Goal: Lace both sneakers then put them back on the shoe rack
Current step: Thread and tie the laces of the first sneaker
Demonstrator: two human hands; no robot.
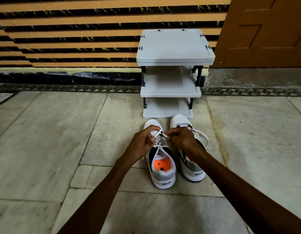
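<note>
Two hands, left hand [143, 141] and right hand [181, 140], each pinch the white lace [159, 146] of the white-and-black left sneaker [160, 166] on the stone floor [61, 132] before the grey plastic rack [173, 92]; uneven pulling could slip an end from its eyelet.

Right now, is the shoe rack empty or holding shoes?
Empty: the shoe rack shows bare shelves; both sneakers stand on the floor before it.

"AIR" on both sneakers' heels [166, 183].
</note>
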